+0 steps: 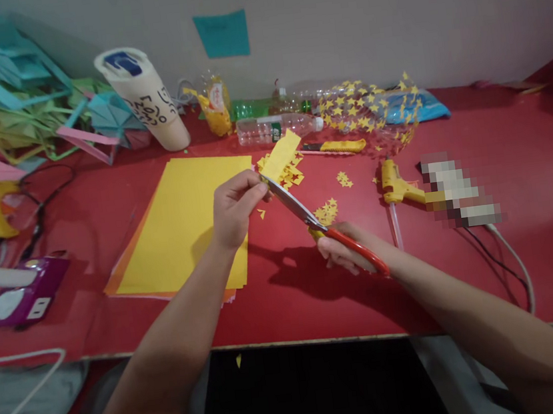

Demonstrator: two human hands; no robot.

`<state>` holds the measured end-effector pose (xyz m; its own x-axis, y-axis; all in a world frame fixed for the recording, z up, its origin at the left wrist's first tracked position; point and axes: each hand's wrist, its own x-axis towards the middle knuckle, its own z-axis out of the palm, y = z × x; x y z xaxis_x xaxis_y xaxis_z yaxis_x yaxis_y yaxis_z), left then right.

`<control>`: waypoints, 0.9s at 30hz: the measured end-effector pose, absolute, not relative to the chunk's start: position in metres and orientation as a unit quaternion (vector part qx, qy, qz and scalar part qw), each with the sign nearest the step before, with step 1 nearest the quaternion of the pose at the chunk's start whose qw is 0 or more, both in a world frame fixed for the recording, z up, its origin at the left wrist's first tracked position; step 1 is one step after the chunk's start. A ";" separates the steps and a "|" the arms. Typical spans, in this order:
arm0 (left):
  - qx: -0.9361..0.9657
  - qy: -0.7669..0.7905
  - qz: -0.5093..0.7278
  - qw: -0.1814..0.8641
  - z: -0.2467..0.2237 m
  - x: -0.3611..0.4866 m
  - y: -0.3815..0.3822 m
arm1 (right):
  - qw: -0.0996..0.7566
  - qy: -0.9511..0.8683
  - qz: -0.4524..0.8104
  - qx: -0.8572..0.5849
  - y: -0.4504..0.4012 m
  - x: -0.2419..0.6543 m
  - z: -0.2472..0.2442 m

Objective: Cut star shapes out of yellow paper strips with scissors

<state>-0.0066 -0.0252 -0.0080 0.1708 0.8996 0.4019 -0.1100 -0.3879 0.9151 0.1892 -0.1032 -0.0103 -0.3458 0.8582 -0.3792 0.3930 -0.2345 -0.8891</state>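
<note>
My left hand (237,206) pinches the lower end of a yellow paper strip (281,155), which slants up and away to the right. In my right hand (343,250) is a pair of scissors (336,234) with red handles. Their blades point up and left, with the tips at the strip beside my left fingertips. Yellow paper scraps (293,176) lie in a pile behind the strip. Small yellow cut-out stars (327,211) are heaped just beyond my right hand, with a smaller cluster (344,179) farther back.
Yellow sheets (173,226) are stacked at left. A yellow glue gun (397,185) lies right, near a cable; a utility knife (342,146), plastic bottles (260,130) and a star-covered clear bottle (359,106) are behind. A tall cup (147,102) and purple power strip (27,291) stand left.
</note>
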 end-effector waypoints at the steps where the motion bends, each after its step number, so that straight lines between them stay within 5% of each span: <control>1: 0.619 0.323 0.558 0.449 -0.008 -0.006 -0.025 | 0.205 -0.584 0.574 -0.535 -0.104 0.189 -0.011; 27: 0.580 0.308 0.578 0.484 -0.014 -0.002 -0.025 | 0.158 -0.547 0.569 -0.594 -0.109 0.179 0.003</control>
